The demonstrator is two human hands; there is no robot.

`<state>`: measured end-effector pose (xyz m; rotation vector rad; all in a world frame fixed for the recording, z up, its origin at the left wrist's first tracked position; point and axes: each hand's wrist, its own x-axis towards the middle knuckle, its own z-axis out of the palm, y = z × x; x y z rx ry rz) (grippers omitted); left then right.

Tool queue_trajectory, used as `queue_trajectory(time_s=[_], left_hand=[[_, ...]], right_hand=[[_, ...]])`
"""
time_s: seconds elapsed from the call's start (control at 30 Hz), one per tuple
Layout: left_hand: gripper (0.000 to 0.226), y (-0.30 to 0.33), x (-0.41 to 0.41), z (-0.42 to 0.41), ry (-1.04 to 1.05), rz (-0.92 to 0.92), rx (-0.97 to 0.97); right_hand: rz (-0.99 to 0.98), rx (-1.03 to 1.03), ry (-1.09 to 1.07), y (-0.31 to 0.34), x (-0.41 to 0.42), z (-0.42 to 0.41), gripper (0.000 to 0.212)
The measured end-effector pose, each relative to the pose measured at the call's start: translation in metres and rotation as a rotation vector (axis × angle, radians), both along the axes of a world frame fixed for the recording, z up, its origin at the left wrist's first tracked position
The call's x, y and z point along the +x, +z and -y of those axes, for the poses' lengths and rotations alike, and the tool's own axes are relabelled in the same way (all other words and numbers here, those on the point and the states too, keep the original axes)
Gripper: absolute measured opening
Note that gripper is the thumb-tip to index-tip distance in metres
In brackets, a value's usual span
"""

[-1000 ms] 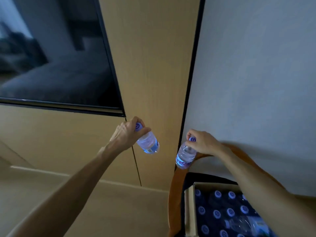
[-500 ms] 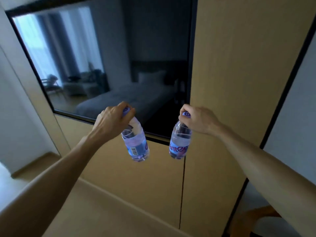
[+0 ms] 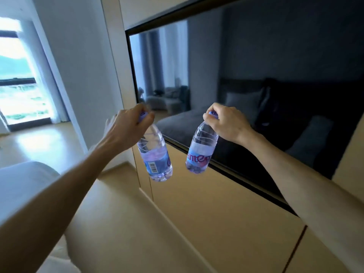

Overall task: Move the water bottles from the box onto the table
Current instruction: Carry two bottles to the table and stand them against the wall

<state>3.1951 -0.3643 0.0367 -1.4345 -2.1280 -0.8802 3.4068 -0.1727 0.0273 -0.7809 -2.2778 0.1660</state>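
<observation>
Two water bottles carried mid-air, w/ no table or box in view. L bottle (image 3: 155,158) pinched by cap in left hand (image 3: 126,129), R bottle (image 3: 201,150) likewise in right hand (image 3: 226,123); hung by necks, prob. for easy set-down.

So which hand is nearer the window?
Left. The left hand holds its bottle closer to the window; the right hand is farther right, before the screen.

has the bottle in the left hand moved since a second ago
Yes. The bottle in the left hand hung beside the wall TV's corner; now it hangs before the TV, nearer the window.
</observation>
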Motion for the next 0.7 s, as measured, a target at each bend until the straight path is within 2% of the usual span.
queue_trajectory(time_s=[0.17,0.37,0.7], left_hand=[[0.051,-0.003,-0.057,0.01,0.091,0.03,0.013],[0.03,-0.001,-0.127,0.012,0.207,0.014,0.036],[0.032,0.015,-0.241,0.015,0.429,0.016,0.044]], right_hand=[[0.008,-0.014,0.164,-0.004,-0.089,-0.013,0.017],[0.05,0.032,0.375,-0.002,-0.198,-0.035,0.02],[0.089,0.065,0.604,0.015,-0.394,-0.053,0.027]])
